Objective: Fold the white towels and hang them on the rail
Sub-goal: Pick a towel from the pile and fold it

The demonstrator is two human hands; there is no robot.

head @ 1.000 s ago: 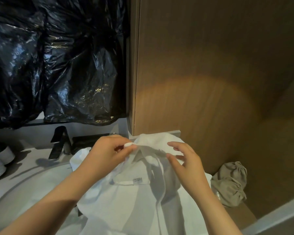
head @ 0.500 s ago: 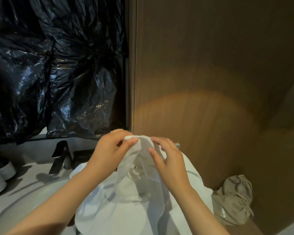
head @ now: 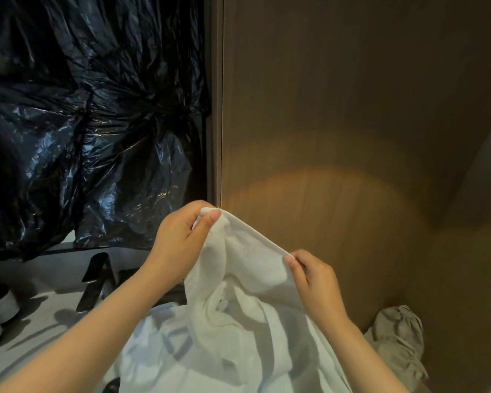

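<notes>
A brown wood panel [head: 338,109] rises behind the right hand [head: 312,282], and crinkled black plastic [head: 82,123] behind the left hand [head: 182,242]. The white towel [head: 238,336] hangs bunched below both hands over the pale counter [head: 40,279], its top edge stretched between them. The left hand pinches one corner between thumb and curled fingers; the right hand, lower, pinches the edge. A beige cloth [head: 397,336] lies just right of the right forearm.
</notes>
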